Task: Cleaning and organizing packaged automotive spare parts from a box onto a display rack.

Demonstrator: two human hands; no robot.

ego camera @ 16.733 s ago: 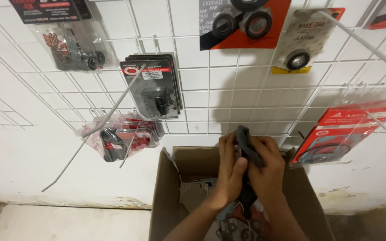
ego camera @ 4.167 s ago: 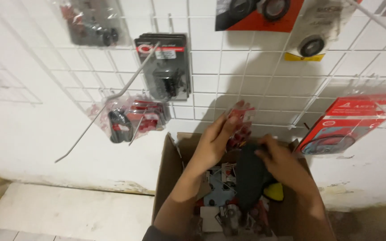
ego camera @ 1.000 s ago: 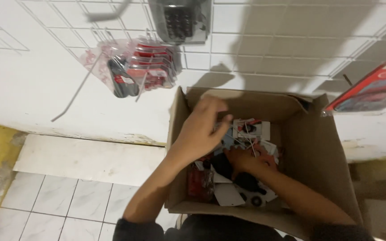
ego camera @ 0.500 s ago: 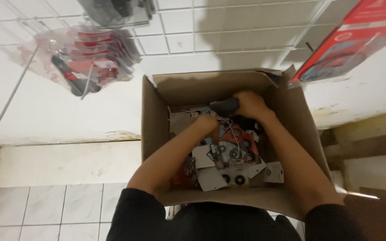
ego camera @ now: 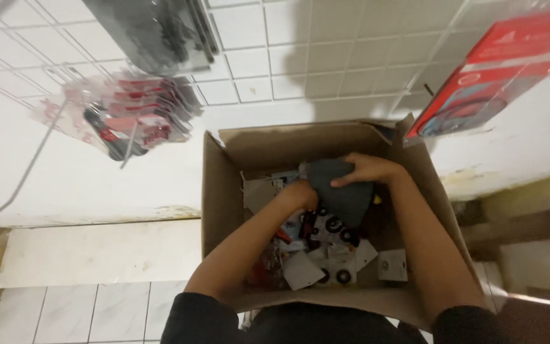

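- Two hands work inside the cardboard box [ego camera: 224,191]: the right hand [ego camera: 367,171] grips the top of a dark grey pad [ego camera: 342,194] held over the loose packets [ego camera: 326,255]
- Left hand [ego camera: 299,193] is buried at the pad's edge; its grip cannot be told
- Risk: lifting the pad could drag packets over the box wall
- Risk: the hanging red package [ego camera: 498,70] sits near the right arm and could be knocked

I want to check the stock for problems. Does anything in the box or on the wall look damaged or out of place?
Nothing looks damaged. The cardboard box holds a loose jumble of small packaged parts. Both hands, left hand and right hand, are on a dark grey piece. The hanging packages are too blurred to judge.
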